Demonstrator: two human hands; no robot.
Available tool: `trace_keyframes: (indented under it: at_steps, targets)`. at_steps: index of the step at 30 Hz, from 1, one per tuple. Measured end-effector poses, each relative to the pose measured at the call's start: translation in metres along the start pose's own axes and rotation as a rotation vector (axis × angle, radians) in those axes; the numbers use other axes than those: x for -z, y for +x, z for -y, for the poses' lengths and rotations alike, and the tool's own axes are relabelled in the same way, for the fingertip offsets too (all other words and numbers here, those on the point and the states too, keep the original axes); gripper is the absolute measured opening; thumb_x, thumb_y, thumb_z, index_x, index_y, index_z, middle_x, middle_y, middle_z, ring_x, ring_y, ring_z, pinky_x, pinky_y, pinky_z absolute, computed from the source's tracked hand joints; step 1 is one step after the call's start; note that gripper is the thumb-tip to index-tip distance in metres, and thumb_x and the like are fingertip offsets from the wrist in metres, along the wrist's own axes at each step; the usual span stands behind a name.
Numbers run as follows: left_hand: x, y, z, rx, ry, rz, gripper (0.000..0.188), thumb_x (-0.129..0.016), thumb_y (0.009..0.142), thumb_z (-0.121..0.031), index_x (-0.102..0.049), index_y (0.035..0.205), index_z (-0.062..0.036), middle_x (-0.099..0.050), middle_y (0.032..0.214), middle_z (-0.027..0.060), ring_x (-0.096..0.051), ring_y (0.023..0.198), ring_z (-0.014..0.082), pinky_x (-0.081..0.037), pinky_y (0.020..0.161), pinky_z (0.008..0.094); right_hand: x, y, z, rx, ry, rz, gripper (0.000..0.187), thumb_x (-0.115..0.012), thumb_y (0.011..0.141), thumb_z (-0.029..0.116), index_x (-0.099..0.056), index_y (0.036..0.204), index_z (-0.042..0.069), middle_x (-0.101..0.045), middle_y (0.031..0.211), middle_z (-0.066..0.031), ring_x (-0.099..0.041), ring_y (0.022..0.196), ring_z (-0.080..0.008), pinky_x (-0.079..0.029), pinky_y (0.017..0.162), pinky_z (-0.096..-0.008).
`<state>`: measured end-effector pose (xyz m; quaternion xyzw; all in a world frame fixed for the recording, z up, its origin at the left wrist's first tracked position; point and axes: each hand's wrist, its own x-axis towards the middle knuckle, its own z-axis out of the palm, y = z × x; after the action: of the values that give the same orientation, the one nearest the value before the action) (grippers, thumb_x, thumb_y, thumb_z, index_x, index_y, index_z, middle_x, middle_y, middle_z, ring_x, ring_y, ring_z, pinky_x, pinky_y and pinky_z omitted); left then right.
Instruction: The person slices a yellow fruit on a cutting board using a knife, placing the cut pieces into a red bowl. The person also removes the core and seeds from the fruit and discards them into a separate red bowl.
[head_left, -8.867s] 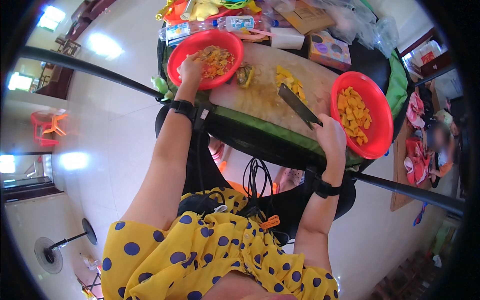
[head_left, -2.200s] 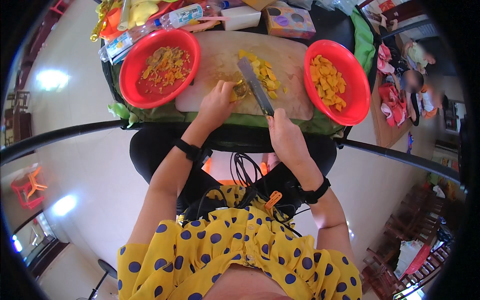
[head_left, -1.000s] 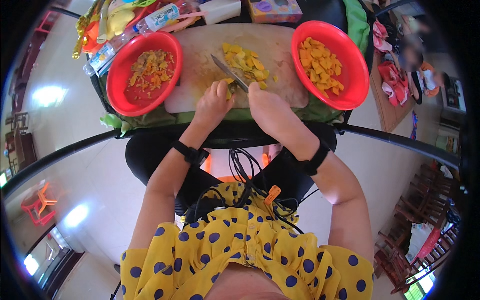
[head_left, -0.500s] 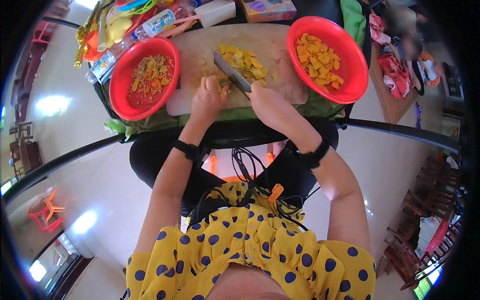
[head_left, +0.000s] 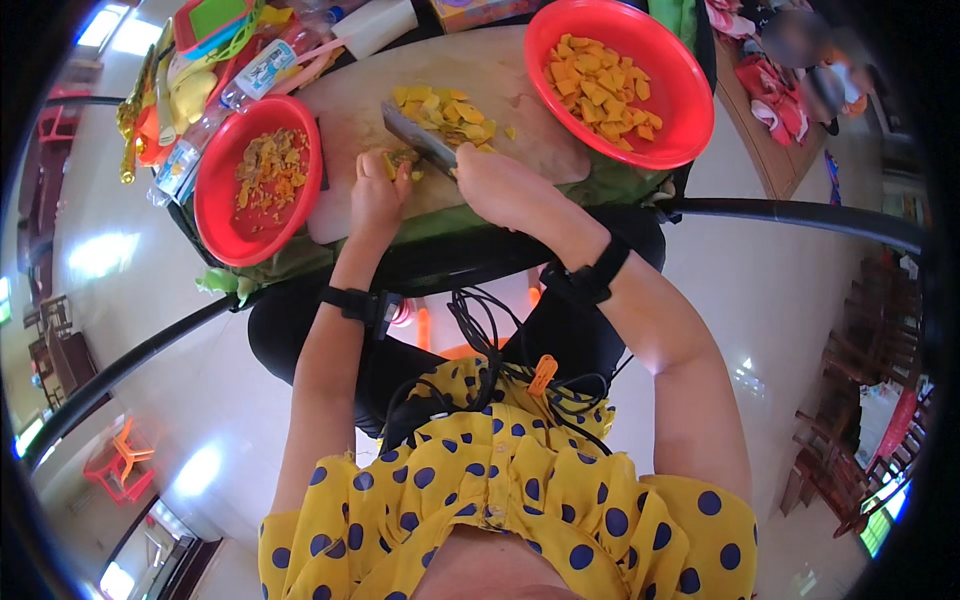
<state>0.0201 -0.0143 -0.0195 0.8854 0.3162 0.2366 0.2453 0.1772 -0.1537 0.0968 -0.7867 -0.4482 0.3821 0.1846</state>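
My right hand (head_left: 492, 187) is closed round the handle of a kitchen knife (head_left: 418, 137), whose broad blade points up and left over the white cutting board (head_left: 350, 85). Just left of the knife, my left hand (head_left: 380, 190) has its fingers curled and pinched on a small piece of pumpkin (head_left: 405, 160), mostly hidden by the fingers. Beyond the blade lies a heap of yellow-green pumpkin peelings (head_left: 450, 112). At the right, a red basin (head_left: 680, 110) holds cut orange pumpkin chunks (head_left: 598, 88). The left red basin (head_left: 215, 215) contains pumpkin pulp with seeds (head_left: 272, 170).
Plastic bottles (head_left: 262, 72), coloured trays (head_left: 215, 25) and toy-like items crowd the table's far left. A patterned box (head_left: 485, 12) stands at the back. A black bar (head_left: 800, 212) runs along the right side. Black cables (head_left: 480, 320) hang by my lap.
The view has tilted and shifted, so the board and basins appear further left and rotated. Both hands keep their places by the knife and board, with only slight movement.
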Motion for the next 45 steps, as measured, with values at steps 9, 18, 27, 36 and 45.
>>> trace_keyframes:
  at_steps: [9, 18, 27, 36, 45]
  targets:
    - [-0.004, 0.006, 0.009, 0.051, -0.025, 0.004, 0.039, -0.061, 0.096, -0.029, -0.048, 0.118, 0.0008, -0.055, 0.109, 0.0284, -0.056, 0.097, 0.0511, -0.049, 0.077, 0.0546, -0.023, 0.018, -0.005, 0.114, -0.004, -0.186, 0.024, -0.04, 0.095, 0.012, -0.051, 0.1, -0.008, -0.064, 0.09, -0.0353, -0.065, 0.086, -0.0506, -0.049, 0.076, -0.0578]
    - [0.007, 0.021, 0.012, -0.026, -0.074, 0.041, 0.039, -0.056, 0.099, -0.031, -0.046, 0.116, 0.0022, -0.055, 0.11, 0.031, -0.055, 0.099, 0.0511, -0.048, 0.081, 0.0536, -0.02, 0.026, -0.023, -0.078, 0.28, -0.067, 0.033, -0.042, 0.1, 0.024, -0.051, 0.102, -0.009, -0.065, 0.079, -0.027, -0.066, 0.061, -0.0372, -0.05, 0.051, -0.0474]
    - [0.028, -0.001, 0.031, 0.262, -0.442, 0.105, 0.039, -0.06, 0.099, -0.028, -0.044, 0.116, 0.0036, -0.055, 0.104, 0.0272, -0.06, 0.088, 0.0373, -0.049, 0.076, 0.0427, -0.005, -0.025, 0.018, 0.057, 0.105, -0.061, 0.028, -0.044, 0.099, 0.019, -0.051, 0.1, -0.008, -0.066, 0.082, -0.03, -0.068, 0.069, -0.0417, -0.052, 0.06, -0.0508]
    - [0.028, -0.033, 0.027, -0.021, 0.011, 0.0, 0.055, -0.077, 0.085, -0.023, -0.043, 0.121, 0.0014, -0.055, 0.112, 0.0299, -0.056, 0.104, 0.0442, -0.048, 0.086, 0.0447, -0.075, -0.053, 0.02, 0.236, -0.156, -0.307, 0.009, -0.05, 0.089, 0.003, -0.046, 0.094, -0.003, -0.066, 0.075, -0.0245, -0.069, 0.071, -0.0396, -0.056, 0.061, -0.0458]
    - [0.043, -0.026, 0.015, 0.062, -0.064, 0.148, 0.057, -0.08, 0.082, -0.026, -0.043, 0.117, 0.001, -0.06, 0.107, 0.0307, -0.06, 0.099, 0.0488, -0.049, 0.082, 0.0491, -0.066, -0.06, 0.014, 0.206, -0.2, -0.25, 0.012, -0.051, 0.093, 0.008, -0.044, 0.096, -0.002, -0.065, 0.075, -0.0252, -0.069, 0.072, -0.0407, -0.055, 0.062, -0.0474]
